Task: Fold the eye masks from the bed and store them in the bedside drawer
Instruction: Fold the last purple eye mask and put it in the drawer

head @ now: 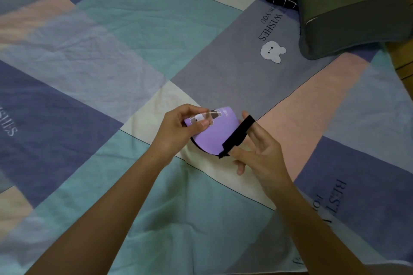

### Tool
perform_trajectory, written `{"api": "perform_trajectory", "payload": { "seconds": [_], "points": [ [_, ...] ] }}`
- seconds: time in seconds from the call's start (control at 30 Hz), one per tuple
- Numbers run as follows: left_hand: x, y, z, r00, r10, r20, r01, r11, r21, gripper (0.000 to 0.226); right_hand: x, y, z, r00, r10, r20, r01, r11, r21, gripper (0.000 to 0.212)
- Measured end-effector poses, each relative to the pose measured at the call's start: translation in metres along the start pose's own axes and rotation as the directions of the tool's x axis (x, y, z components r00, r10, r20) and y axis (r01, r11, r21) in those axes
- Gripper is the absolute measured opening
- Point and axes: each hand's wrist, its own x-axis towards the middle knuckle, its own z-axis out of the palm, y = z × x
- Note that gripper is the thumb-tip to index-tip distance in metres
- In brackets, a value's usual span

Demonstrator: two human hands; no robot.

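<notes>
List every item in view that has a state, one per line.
Purple eye mask: folded in half, held above the bed.
Black strap: stretched over the right fingers.
Left hand: pinches the mask's folded edge.
Right hand: fingers spread, strap looped round them.
Patchwork bedsheet: spread out, lightly creased.
Grey pillow: lying at the bed's corner.
</notes>
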Motion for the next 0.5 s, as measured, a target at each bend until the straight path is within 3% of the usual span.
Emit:
{"api": "perform_trajectory", "payload": {
  "seconds": [0.17, 0.33, 0.4, 0.5],
  "points": [
    [-0.002, 0.015, -0.006, 0.973, 0.043, 0.229, -0.075, 0.989, 0.131, 0.015, -0.005, -0.005, 0.003, 1.0, -0.028, 0.01, 0.03, 0.975, -0.218, 0.078],
    [-0.005, 0.023, -0.003, 0.905, 0.02, 0.425, -0.095, 0.983, 0.157, 0.022, 0.002, -0.006, 0.006, 0.995, -0.065, 0.08, 0.085, 0.956, -0.28, 0.051],
    [-0.005, 0.022, -0.002, 0.909, 0.029, 0.416, -0.098, 0.984, 0.146, 0.019, 0.004, -0.008, 0.007, 0.993, -0.032, 0.117, 0.065, 0.955, -0.29, 0.042],
    [-0.007, 0.019, -0.002, 0.952, 0.071, 0.297, -0.081, 0.997, 0.019, 0.019, 0.008, -0.01, 0.007, 0.99, 0.067, 0.12, -0.038, 0.973, -0.227, 0.033]
  ]
}}
